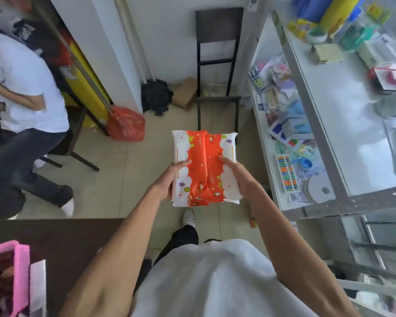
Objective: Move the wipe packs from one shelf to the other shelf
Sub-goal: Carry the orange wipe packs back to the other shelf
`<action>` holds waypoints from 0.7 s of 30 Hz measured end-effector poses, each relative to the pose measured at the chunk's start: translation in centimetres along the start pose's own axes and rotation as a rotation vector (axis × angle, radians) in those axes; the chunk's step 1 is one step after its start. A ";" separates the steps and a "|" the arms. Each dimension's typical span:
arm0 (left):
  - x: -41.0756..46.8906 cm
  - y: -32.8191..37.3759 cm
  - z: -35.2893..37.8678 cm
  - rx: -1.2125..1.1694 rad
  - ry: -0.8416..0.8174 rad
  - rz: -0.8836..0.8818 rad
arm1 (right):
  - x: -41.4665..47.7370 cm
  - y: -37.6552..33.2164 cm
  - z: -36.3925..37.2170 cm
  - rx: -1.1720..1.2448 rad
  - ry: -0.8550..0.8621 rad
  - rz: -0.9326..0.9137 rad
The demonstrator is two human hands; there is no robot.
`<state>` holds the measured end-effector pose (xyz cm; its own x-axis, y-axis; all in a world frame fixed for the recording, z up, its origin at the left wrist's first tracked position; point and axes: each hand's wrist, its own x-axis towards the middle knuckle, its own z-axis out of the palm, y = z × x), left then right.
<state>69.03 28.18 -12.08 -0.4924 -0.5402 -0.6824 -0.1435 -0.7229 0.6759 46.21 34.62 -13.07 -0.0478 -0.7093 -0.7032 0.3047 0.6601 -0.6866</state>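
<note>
Wipe packs (205,167), orange and white with little cartoon prints, sit stacked side by side in the middle of the view, carried out in front of the person's body over the tiled floor (128,179). Left hand (169,177) is clamped on the left edge of the stack, thumb laid flat across the top and the rest of the fingers tucked under where you can't see them. Right hand (234,173) does the same thing on the right edge, thumb resting on the orange part, fingers hidden below. So both hands are curled closed around the bundle, squeezing it from either side. Off to the right there's a grey metal shelf unit (306,106) crammed with stationery and toys, and the packs are well clear of it. Straight ahead a dark wooden chair (217,53) stands against the wall, with a black mop head (156,97) beside it. Another person in a white shirt (25,88) is at the far left, near a red plastic bag (126,123). A pink basket (18,271) sits on a dark counter at bottom left.
</note>
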 end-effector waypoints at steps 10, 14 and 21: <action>13.1 12.6 0.7 0.065 -0.079 -0.083 | 9.2 -10.8 -4.0 0.095 0.107 -0.012; 19.7 17.2 3.4 0.134 -0.132 -0.103 | 12.7 -14.0 -8.2 0.195 0.167 -0.053; 29.3 26.1 11.3 0.285 -0.249 -0.117 | 15.3 -20.7 -16.4 0.367 0.317 -0.180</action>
<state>41.18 -1.67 -11.32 -0.6470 -0.3149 -0.6944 -0.4263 -0.6057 0.6719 23.57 14.11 -12.61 -0.3992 -0.6565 -0.6400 0.5759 0.3636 -0.7322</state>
